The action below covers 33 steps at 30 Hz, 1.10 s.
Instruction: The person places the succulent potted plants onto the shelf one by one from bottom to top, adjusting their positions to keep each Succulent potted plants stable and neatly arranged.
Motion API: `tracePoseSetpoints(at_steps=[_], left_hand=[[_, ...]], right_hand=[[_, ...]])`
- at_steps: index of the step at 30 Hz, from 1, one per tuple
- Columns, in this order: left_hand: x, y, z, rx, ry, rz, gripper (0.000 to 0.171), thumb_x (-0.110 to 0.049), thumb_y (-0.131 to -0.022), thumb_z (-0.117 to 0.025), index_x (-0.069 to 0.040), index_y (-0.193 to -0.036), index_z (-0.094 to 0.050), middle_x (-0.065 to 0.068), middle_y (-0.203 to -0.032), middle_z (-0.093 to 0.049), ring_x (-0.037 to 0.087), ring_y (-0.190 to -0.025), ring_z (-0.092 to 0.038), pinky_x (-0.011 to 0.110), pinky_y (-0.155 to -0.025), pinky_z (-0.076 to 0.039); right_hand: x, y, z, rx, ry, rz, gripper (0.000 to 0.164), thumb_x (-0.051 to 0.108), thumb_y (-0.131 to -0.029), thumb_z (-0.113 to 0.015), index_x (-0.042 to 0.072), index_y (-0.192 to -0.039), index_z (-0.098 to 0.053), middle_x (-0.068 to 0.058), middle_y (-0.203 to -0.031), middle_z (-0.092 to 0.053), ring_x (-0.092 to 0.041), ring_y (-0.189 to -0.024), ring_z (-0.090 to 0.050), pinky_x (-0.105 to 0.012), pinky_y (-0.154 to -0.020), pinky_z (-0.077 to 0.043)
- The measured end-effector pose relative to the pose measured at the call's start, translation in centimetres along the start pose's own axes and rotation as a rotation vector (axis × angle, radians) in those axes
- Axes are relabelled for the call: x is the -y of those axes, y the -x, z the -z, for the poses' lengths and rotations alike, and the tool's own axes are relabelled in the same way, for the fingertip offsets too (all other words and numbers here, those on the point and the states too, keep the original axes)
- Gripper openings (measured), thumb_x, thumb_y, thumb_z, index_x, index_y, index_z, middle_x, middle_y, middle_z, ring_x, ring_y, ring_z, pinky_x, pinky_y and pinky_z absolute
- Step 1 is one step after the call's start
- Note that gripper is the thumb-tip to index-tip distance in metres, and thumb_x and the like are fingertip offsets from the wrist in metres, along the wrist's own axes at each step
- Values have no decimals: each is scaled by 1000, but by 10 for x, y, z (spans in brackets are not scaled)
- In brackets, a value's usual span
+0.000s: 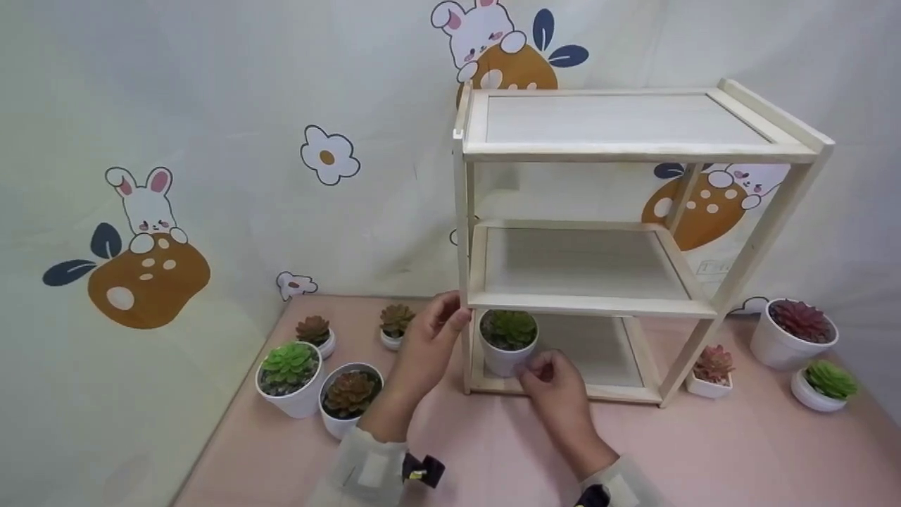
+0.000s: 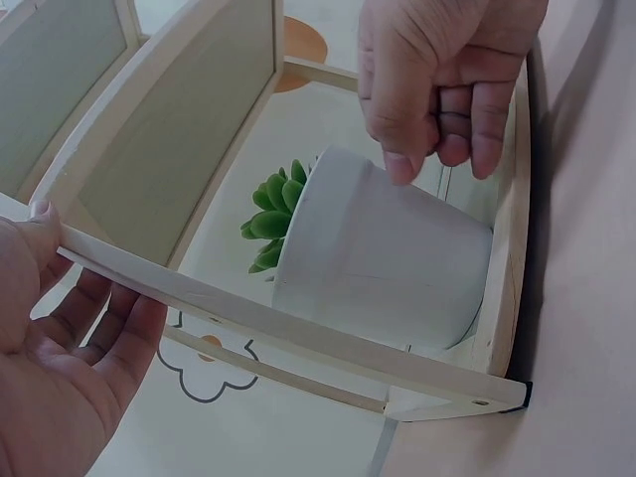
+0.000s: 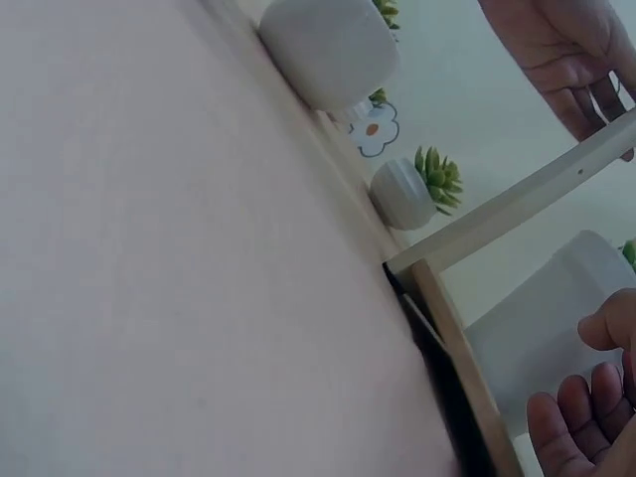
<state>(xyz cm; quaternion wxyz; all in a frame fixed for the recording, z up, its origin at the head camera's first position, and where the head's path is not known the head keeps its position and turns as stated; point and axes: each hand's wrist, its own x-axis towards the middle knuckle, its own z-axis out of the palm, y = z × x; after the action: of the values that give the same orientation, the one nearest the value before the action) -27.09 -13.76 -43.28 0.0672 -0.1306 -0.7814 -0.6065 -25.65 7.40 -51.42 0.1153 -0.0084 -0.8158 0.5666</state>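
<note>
A three-tier wooden shelf (image 1: 598, 307) stands on the pink table. On its bottom tier, at the left front corner, sits a green succulent in a white pot (image 1: 504, 359), upright. My left hand (image 1: 422, 352) holds the left front post (image 2: 214, 303) at about the middle tier, thumb on one side and fingers on the other in the left wrist view. My right hand (image 1: 561, 387) is beside the pot's lower right side, its fingers loosely curled and nothing between them. In the left wrist view its thumb tip is close to the pot; whether they touch I cannot tell.
Left of the shelf are a bright green succulent (image 1: 288, 366), a brown one (image 1: 350, 394) and two small ones at the back. To the right stand a pink succulent (image 1: 712, 366), a dark red one (image 1: 799, 324) and a small green one (image 1: 829, 380). A patterned cloth (image 1: 232, 105) hangs behind.
</note>
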Motion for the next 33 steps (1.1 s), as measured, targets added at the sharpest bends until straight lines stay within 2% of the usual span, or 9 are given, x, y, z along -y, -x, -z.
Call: tracePoseSetpoints(at_steps=[4,11,18,25,33], left_hand=[[-1,1,0,1,9,-3,41,-38,-107,-58,-15,-141,-61,8,-135,-65,24,-127,-61,47,-111,-50],[2,0,0,5,2,5,48,-45,-105,-57,-15,-142,-60,8,-138,-65,25,-130,-60,47,-112,-49],[2,-1,0,-6,-9,1,45,-42,-106,-57,-15,-141,-60,8,-136,-65,25,-128,-61,48,-111,-50],[2,-1,0,-8,-5,-4,49,-45,-105,-58,-14,-142,-60,8,-137,-65,25,-129,-60,48,-112,-49],[0,0,1,0,-17,-3,47,-45,-106,-56,-14,-142,-59,8,-136,-65,24,-127,-60,49,-111,-50]], right_hand=[[10,4,6,7,-1,6,23,8,-88,-80,6,-87,-58,-4,-86,-62,-13,-84,-59,-22,-75,-49],[28,10,21,16,-65,2,24,9,-89,-81,5,-92,-57,-5,-88,-60,-13,-84,-59,-21,-73,-50],[39,13,51,14,-85,6,25,5,-90,-80,2,-105,-59,-8,-94,-62,-11,-88,-62,-20,-74,-54],[44,15,87,-35,-90,5,29,4,-91,-78,0,-113,-59,-7,-100,-61,-9,-89,-63,-18,-76,-55],[40,17,113,-126,-110,56,29,-3,-90,-77,-1,-112,-60,-1,-95,-61,-6,-85,-65,-17,-76,-56]])
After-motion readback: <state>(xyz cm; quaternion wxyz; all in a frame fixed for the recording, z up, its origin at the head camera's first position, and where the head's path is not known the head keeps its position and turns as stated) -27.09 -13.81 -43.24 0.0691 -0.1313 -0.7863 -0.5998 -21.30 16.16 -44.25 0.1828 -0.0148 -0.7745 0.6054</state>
